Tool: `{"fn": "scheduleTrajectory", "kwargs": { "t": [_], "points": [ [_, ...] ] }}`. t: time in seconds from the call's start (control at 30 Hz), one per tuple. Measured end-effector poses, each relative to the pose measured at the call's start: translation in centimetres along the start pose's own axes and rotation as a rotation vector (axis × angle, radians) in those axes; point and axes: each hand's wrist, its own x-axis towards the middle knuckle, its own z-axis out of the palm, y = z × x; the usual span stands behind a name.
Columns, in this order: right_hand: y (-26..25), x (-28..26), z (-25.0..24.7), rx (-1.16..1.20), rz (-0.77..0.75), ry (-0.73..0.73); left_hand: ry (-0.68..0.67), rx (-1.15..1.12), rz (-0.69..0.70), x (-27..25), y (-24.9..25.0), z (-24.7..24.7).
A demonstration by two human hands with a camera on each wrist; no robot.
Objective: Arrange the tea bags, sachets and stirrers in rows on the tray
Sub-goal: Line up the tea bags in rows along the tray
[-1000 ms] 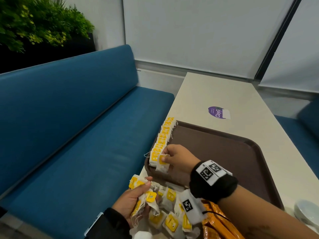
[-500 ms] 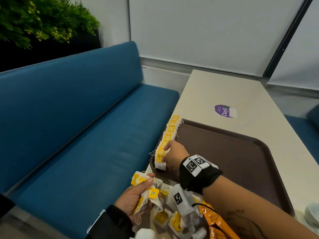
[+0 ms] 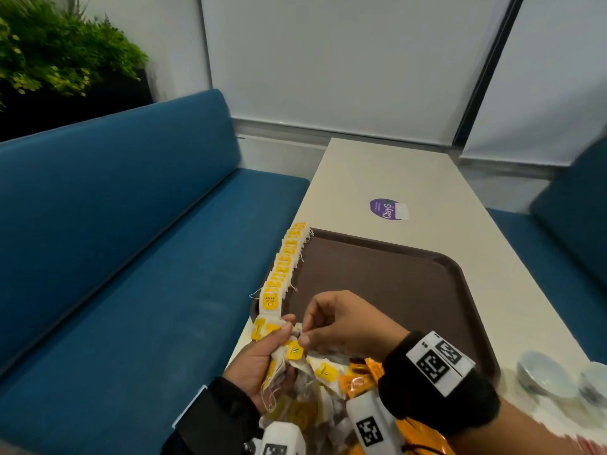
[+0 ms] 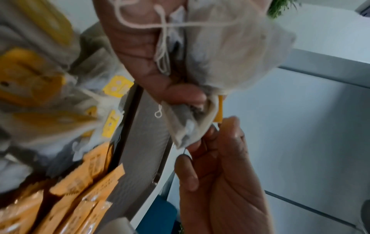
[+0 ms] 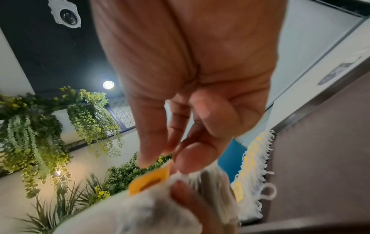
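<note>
A brown tray (image 3: 410, 290) lies on the white table. Yellow-tagged tea bags form a row (image 3: 285, 261) along its left edge, also in the right wrist view as a row (image 5: 252, 171). At the tray's near left corner my left hand (image 3: 279, 343) grips a bunch of tea bags (image 3: 289, 356). My right hand (image 3: 305, 330) pinches one tea bag at the top of that bunch. In the left wrist view its fingertips (image 4: 208, 136) hold the bag's corner (image 4: 190, 131). Loose tea bags (image 3: 315, 399) and orange sachets (image 3: 358, 379) lie below the hands.
A blue bench seat (image 3: 147, 307) runs along the table's left edge, close to the tea bag row. White bowls (image 3: 545, 379) stand at the near right of the tray. A purple sticker (image 3: 387, 209) lies beyond the tray's far rim.
My right hand left the near end of the row, where a tea bag now lies, and came back to the bunch. My left hand rose with the bunch toward the tray corner.
</note>
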Motion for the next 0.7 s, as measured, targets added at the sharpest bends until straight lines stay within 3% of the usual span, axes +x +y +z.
{"fn": "scheduleTrajectory", "kwargs": {
  "t": [0.2,0.33,0.7],
  "points": [
    [1.7,-1.8,0.0,0.107,0.039,0.034,-0.024,0.033,-0.003,-0.1,-1.2,2.3],
    [1.9,-2.5,-0.5,0.155,0.035,-0.017,-0.032,0.009,-0.011,-0.3,-1.2,3.1],
    [3.1,-2.6,-0.6,0.233,-0.027,0.002,0.006,-0.025,-0.058,0.0,-1.0,3.7]
  ]
}}
